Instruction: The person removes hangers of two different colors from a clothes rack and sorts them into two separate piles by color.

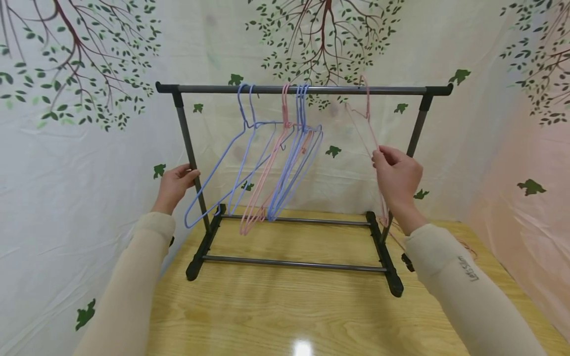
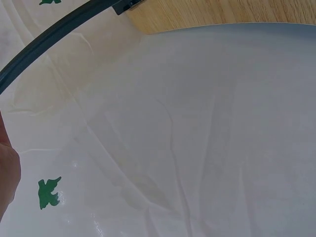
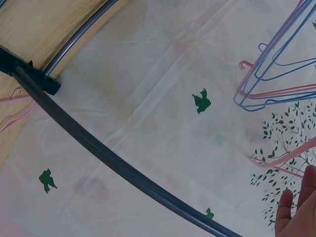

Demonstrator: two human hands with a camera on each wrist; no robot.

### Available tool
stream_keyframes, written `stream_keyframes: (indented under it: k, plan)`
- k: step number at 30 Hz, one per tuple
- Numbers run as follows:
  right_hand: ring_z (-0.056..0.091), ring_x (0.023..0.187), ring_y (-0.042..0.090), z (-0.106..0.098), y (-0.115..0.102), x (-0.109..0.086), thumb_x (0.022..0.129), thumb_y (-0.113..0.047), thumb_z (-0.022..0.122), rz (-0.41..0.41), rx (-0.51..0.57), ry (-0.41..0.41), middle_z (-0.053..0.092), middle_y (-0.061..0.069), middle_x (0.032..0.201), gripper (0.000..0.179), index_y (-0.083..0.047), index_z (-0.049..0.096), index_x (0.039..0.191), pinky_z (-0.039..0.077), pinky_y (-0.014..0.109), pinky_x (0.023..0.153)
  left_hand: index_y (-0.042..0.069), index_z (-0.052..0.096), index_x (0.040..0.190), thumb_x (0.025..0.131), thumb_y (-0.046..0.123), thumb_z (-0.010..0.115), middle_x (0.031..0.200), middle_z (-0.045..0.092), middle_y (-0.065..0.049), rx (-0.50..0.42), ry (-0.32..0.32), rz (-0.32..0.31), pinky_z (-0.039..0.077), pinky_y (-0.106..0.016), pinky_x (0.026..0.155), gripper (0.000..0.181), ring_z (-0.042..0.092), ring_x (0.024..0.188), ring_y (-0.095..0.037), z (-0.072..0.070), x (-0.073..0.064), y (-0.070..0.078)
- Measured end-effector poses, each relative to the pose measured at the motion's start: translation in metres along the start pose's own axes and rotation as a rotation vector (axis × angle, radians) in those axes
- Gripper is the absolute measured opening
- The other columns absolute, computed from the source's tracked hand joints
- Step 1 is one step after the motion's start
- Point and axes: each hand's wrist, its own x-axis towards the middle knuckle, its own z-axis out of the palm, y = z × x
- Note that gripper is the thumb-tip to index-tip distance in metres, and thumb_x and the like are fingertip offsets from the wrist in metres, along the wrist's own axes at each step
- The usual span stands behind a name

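Observation:
My right hand (image 1: 398,175) pinches the upper side of a pink hanger (image 1: 367,112) near the rack's right post. That hanger's hook is at the top bar (image 1: 334,91), its curved top showing above it. My left hand (image 1: 174,187) holds the rack's left post (image 1: 187,131) between thumb and fingers. From the bar hang blue hangers (image 1: 222,155) on the left, pink hangers (image 1: 267,173) in the middle and more blue hangers (image 1: 289,170) beside them. In the right wrist view, fingers (image 3: 284,210) show next to part of a pink hanger (image 3: 286,158); the left wrist view shows only a hand edge (image 2: 7,170).
The black base (image 1: 205,252) of the rack stands on a wood-grain surface (image 1: 267,311). Pink hangers (image 3: 19,116) lie beyond the right post. A pale cloth with printed branches and green leaves (image 1: 334,152) covers the walls close behind and at the sides.

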Motion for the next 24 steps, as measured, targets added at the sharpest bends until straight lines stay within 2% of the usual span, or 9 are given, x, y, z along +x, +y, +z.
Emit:
stream_keyframes:
  k: [7, 14, 16, 21, 24]
  plan:
    - [0.066, 0.070, 0.000, -0.009, 0.005, -0.003, 0.096, -0.027, 0.066, -0.020, 0.071, 0.019, 0.075, 0.009, 0.090, 0.028, -0.005, 0.077, 0.110, 0.050, 0.011, 0.061, 0.000, 0.055, 0.140, 0.100, 0.033, 0.061, 0.116, 0.066, -0.010, -0.002, 0.009, 0.006, 0.053, -0.032, 0.094, 0.052, 0.065, 0.108, -0.024, 0.001, 0.000, 0.001]
    - [0.064, 0.070, -0.006, -0.016, 0.025, -0.014, 0.095, -0.024, 0.068, -0.098, 0.080, 0.065, 0.075, 0.012, 0.090, 0.027, -0.003, 0.077, 0.107, 0.050, 0.010, 0.063, -0.001, 0.056, 0.138, 0.099, 0.031, 0.062, 0.099, 0.065, 0.009, -0.011, 0.026, 0.017, 0.054, -0.029, 0.091, 0.051, 0.066, 0.100, -0.019, 0.001, 0.002, 0.001]
    - [0.064, 0.070, -0.006, -0.019, 0.032, -0.018, 0.095, -0.022, 0.069, -0.118, 0.083, 0.072, 0.075, 0.013, 0.090, 0.025, -0.003, 0.077, 0.107, 0.050, 0.009, 0.063, -0.002, 0.056, 0.138, 0.099, 0.031, 0.061, 0.101, 0.066, 0.006, -0.008, 0.025, 0.018, 0.054, -0.028, 0.091, 0.051, 0.066, 0.100, -0.019, 0.001, 0.002, 0.002]
    - [0.063, 0.067, -0.007, -0.027, 0.050, -0.028, 0.094, -0.018, 0.071, -0.140, 0.075, 0.073, 0.075, 0.014, 0.089, 0.021, -0.005, 0.077, 0.109, 0.048, 0.008, 0.054, -0.002, 0.054, 0.140, 0.100, 0.033, 0.060, 0.119, 0.065, -0.014, 0.009, 0.009, 0.004, 0.054, -0.030, 0.092, 0.053, 0.066, 0.102, -0.018, 0.000, 0.001, 0.002]
    - [0.061, 0.067, -0.010, -0.031, 0.059, -0.035, 0.092, -0.012, 0.072, -0.178, 0.077, 0.075, 0.074, 0.017, 0.089, 0.019, -0.004, 0.077, 0.109, 0.047, 0.007, 0.053, -0.001, 0.054, 0.140, 0.100, 0.033, 0.060, 0.121, 0.064, -0.016, 0.010, 0.000, -0.001, 0.054, -0.031, 0.092, 0.053, 0.067, 0.099, -0.015, 0.000, 0.001, 0.002]
